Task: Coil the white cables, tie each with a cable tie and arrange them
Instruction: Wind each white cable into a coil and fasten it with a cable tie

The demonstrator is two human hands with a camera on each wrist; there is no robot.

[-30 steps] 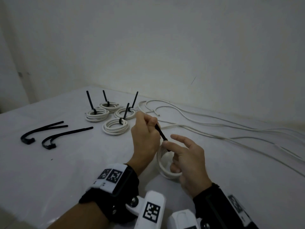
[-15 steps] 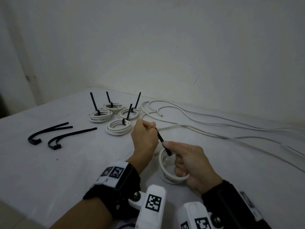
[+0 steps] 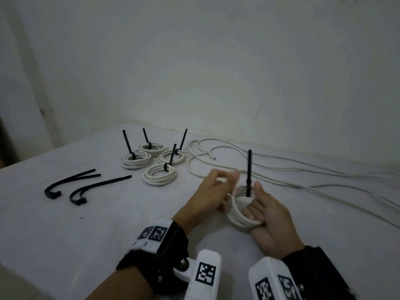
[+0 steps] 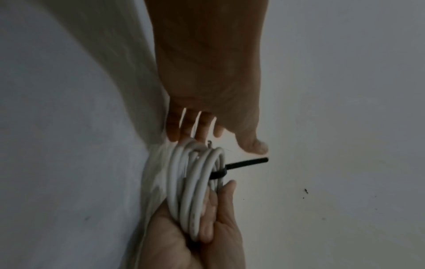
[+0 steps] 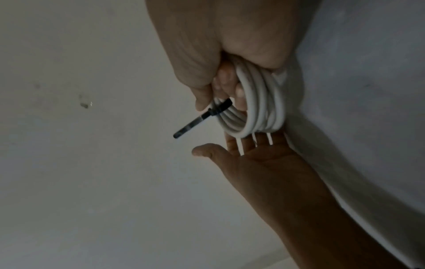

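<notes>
Right hand (image 3: 268, 217) gripping tied cable coil (image 3: 238, 215), left hand (image 3: 214, 191) flat, fingers spread, beside it

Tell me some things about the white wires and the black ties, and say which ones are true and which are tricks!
1. The right hand grips a white coil. True.
2. The black tie on that coil lies flat on the table. False: its tail sticks straight up.
3. Four tied coils sit together on the table. True.
4. The left hand pinches the tie. False: it is open beside the coil, off the tie.
5. Spare black ties lie to the left of the tied coils. True.
6. All the white cable is coiled. False: loose cables trail away to the right.
</notes>
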